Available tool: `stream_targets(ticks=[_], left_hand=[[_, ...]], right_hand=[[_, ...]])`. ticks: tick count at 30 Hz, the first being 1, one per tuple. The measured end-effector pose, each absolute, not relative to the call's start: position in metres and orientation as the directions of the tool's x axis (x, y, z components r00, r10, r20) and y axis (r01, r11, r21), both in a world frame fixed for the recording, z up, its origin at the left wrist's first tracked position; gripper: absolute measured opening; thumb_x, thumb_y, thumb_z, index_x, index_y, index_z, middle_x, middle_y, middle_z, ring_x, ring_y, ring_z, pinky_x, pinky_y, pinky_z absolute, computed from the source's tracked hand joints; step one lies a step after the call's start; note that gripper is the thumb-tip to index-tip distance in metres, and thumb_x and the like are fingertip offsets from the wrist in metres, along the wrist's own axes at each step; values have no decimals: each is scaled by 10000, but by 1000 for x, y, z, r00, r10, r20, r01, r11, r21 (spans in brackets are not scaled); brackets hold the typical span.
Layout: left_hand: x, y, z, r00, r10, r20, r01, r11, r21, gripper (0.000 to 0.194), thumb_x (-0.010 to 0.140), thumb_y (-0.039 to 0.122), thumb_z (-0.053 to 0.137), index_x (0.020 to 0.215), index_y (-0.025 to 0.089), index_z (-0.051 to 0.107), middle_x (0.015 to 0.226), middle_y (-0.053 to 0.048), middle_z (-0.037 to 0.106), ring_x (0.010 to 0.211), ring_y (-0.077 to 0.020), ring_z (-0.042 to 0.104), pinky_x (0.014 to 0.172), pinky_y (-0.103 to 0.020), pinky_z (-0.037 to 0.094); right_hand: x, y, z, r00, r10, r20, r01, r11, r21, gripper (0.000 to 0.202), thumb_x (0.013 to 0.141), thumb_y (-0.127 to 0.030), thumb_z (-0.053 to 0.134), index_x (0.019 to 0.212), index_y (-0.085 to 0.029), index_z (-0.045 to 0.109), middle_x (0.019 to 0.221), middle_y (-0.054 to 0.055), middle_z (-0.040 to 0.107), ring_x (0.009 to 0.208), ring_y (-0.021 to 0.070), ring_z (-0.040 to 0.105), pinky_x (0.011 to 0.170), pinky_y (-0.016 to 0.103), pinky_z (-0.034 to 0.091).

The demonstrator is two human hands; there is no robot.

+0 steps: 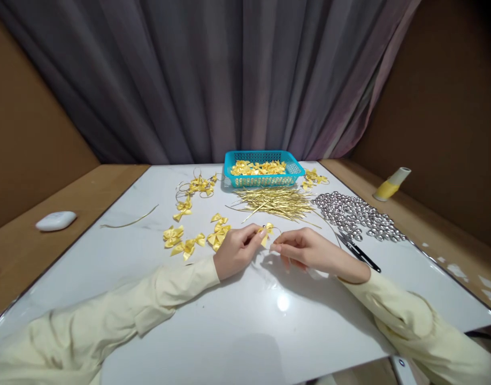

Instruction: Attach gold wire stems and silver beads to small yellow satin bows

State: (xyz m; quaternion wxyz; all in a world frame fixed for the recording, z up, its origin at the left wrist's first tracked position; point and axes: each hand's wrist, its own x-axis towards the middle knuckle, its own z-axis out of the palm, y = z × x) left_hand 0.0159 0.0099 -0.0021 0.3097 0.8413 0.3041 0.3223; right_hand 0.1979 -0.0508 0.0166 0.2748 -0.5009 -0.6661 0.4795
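While the left hand pinches a yellow bow midway between the tabletop's side edges, the right hand narrows its fingers on a thin wire. A loosened pinch could drop the bow. Snips beside the right wrist could snag the sleeve; loose bows crowd the left hand; a blue basket lines the far edge.

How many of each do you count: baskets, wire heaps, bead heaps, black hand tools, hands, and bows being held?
Blue baskets: 1
Gold wire heaps: 1
Silver bead heaps: 1
Black hand tools: 1
Hands: 2, left hand and right hand
Yellow bows held: 1
Total: 7
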Motion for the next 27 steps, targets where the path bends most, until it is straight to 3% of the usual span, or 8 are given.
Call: stream_targets(ticks=[3,6,11,15,19,27], left_hand=[[17,15,-2,520,783,340,293,-538,791,282,862,352,423,726,141,550,540,53,372,498,-78,332,486,-200,285],[19,20,-1,455,836,308,227,-443,867,298,845,386,444,707,139,537,542,51,374,497,-80,340,474,-201,282],[20,23,-1,429,874,226,118,-302,946,313,811,427,484,703,138,535,513,62,333,462,-73,294,431,-197,238],[21,23,-1,435,877,204,63,-255,965,308,799,421,508,669,141,508,496,69,312,449,-66,266,418,-195,221],[21,22,0,433,881,190,22,-221,975,310,785,428,528,665,143,504,487,75,286,441,-63,237,409,-195,199],[22,22,2,421,889,181,4,-201,980,315,764,440,544,672,142,504,486,80,274,437,-62,217,409,-202,179]], right_hand=[[200,-53,22,-327,942,-77,257,10,-966,240,841,-357,496,1012,-192,461,594,-21,608,366,71,425,370,192,338],[200,-56,26,-344,938,-31,70,-7,-997,277,838,-308,514,1064,-220,380,654,-24,615,390,75,484,394,195,369],[199,-57,28,-470,882,-40,-82,-88,-993,146,845,-247,505,963,-164,531,804,47,654,568,121,629,615,278,478],[199,-51,21,-569,815,-111,-215,-278,-936,183,819,-182,506,939,-102,618,902,104,677,729,182,673,786,349,470],[201,-47,11,-601,769,-217,-241,-433,-868,230,789,-162,520,955,-82,658,944,130,693,739,172,680,822,336,471],[201,-46,2,-591,738,-325,-205,-528,-824,244,742,-101,550,940,-41,678,843,143,716,580,108,664,830,307,477]])
